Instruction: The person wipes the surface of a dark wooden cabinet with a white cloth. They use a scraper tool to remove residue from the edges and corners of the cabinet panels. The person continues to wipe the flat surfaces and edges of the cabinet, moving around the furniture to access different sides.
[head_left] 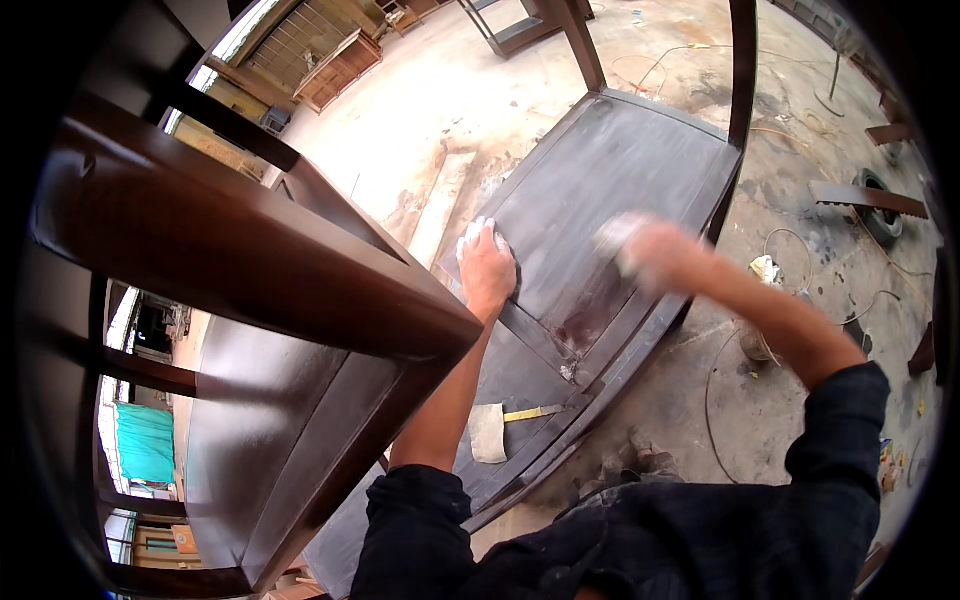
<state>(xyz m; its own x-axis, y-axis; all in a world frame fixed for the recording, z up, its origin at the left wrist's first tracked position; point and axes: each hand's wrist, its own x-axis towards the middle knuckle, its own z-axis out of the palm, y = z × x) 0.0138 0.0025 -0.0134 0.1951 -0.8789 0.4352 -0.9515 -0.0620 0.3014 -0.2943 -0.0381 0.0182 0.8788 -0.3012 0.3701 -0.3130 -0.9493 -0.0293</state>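
Note:
A long dark wooden seat panel [640,160], dulled by grey dust, stretches away in front of me. My left hand [487,265] rests on its left edge with white-dusted fingers laid out over the wood. Above the panel's right side, my right hand [660,255] is smeared by motion. Something pale shows at its fingertips, but I cannot tell whether it is a held thing or dust. Nearer to me, a beige flat piece [488,434] lies on the wood, with a narrow yellow strip [535,412] beside it. Pale crumbs [569,373] sit by a reddish-brown patch.
A glossy dark wooden frame [270,240] rises close on my left. Upright posts [742,70] stand at the panel's far end. On the concrete floor to the right are cables [710,400], a tyre [880,210] and a toothed board [868,198]. A wooden cabinet [340,70] stands far back.

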